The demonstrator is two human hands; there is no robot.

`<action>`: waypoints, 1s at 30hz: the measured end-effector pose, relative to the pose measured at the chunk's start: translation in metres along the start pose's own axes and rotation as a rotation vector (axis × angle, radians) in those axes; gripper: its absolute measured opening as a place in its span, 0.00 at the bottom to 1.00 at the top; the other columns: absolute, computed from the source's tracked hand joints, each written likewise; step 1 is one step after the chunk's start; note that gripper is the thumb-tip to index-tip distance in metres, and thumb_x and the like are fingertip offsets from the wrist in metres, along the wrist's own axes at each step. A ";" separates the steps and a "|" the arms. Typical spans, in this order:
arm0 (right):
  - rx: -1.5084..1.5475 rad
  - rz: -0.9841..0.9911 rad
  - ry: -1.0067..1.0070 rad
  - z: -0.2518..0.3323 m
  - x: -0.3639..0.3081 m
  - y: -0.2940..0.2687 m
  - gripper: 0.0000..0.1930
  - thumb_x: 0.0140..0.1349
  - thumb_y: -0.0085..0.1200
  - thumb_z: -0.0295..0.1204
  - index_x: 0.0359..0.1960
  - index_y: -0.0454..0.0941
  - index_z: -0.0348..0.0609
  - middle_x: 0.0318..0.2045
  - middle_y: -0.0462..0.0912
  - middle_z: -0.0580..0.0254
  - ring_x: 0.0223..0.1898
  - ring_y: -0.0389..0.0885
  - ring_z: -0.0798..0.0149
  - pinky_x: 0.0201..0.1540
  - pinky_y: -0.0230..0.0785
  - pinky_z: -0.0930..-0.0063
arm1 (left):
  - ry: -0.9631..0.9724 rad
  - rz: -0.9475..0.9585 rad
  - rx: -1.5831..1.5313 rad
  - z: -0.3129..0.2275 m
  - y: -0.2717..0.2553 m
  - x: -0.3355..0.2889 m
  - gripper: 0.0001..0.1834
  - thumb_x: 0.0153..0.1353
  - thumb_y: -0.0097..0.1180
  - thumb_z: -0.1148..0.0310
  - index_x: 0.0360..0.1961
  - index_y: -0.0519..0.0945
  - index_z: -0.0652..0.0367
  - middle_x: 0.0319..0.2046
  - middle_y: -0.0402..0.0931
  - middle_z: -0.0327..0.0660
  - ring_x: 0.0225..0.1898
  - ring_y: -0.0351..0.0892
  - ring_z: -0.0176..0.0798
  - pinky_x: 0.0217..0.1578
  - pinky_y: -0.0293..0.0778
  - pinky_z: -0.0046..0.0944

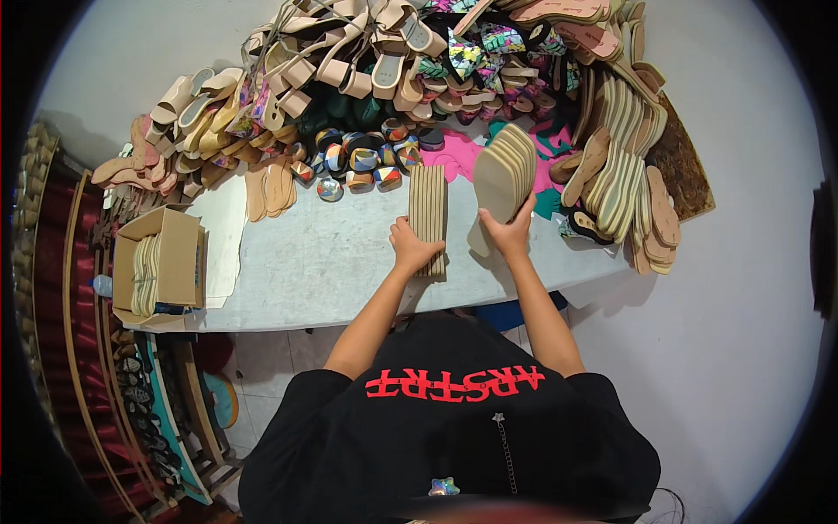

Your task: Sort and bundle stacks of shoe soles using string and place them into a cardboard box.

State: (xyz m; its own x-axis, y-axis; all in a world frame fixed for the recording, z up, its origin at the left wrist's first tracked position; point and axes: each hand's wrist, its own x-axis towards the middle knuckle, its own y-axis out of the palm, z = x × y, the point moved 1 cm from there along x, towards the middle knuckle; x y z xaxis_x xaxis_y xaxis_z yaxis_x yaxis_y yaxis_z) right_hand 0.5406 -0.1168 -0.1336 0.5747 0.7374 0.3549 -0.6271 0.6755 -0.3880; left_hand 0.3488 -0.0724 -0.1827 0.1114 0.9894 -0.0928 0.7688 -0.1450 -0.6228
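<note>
My left hand (413,248) is closed round a stack of beige soles (427,203) whose layered edges face up on the pale table. My right hand (511,230) grips the lower end of another stack of soles (504,169), tilted so that a smooth oval face shows. That second stack looks raised over the table, its shadow falling beside it. A narrow gap separates the two stacks. Just beyond them lie bright pink pieces of material (451,154) and several sandals with multicoloured straps (360,159).
A cardboard box (181,262) holding soles stands at the table's left end. Heeled sandals (336,61) are heaped along the back. More stacked soles (618,196) crowd the right side near a brown board (685,166). Racks of footwear (157,419) stand at lower left.
</note>
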 end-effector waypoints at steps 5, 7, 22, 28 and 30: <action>0.089 -0.132 -0.196 -0.026 -0.035 0.014 0.49 0.33 0.67 0.34 0.57 0.47 0.36 0.52 0.57 0.49 0.54 0.58 0.54 0.55 0.53 0.65 | 0.013 -0.005 0.005 -0.001 0.001 0.000 0.45 0.26 0.66 0.59 0.46 0.56 0.69 0.42 0.58 0.55 0.47 0.57 0.55 0.49 0.58 0.48; 0.211 -0.123 -0.075 -0.030 -0.036 0.018 0.51 0.32 0.67 0.33 0.56 0.44 0.37 0.50 0.58 0.49 0.53 0.60 0.54 0.55 0.54 0.65 | 0.034 -0.008 0.017 0.000 0.002 0.001 0.45 0.26 0.66 0.59 0.46 0.56 0.69 0.42 0.58 0.55 0.47 0.57 0.55 0.49 0.58 0.48; 0.172 -0.138 -0.152 -0.034 -0.038 0.009 0.48 0.34 0.66 0.33 0.55 0.46 0.35 0.49 0.61 0.46 0.52 0.62 0.52 0.53 0.55 0.63 | 0.065 -0.007 -0.009 0.000 0.002 0.000 0.46 0.27 0.66 0.59 0.46 0.56 0.70 0.43 0.57 0.56 0.47 0.57 0.55 0.49 0.57 0.48; -0.245 0.035 0.290 0.018 -0.006 0.006 0.44 0.37 0.63 0.39 0.52 0.50 0.31 0.45 0.67 0.36 0.48 0.68 0.43 0.49 0.61 0.61 | 0.003 0.009 -0.054 -0.002 -0.001 -0.001 0.46 0.27 0.66 0.62 0.47 0.54 0.70 0.42 0.58 0.57 0.46 0.60 0.56 0.48 0.61 0.47; -0.303 0.123 0.380 0.029 -0.006 0.012 0.44 0.37 0.63 0.40 0.52 0.51 0.30 0.45 0.67 0.35 0.48 0.68 0.43 0.48 0.62 0.60 | 0.007 0.037 -0.089 -0.004 -0.002 -0.001 0.46 0.28 0.66 0.62 0.47 0.54 0.70 0.41 0.59 0.57 0.46 0.61 0.56 0.47 0.62 0.46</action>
State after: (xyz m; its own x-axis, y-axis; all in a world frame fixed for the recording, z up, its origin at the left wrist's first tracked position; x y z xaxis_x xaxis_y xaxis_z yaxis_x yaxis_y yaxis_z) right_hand 0.5146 -0.1128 -0.1156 0.6924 0.7212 -0.0224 -0.5538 0.5112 -0.6572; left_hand 0.3501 -0.0729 -0.1782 0.1447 0.9835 -0.1088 0.8173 -0.1807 -0.5472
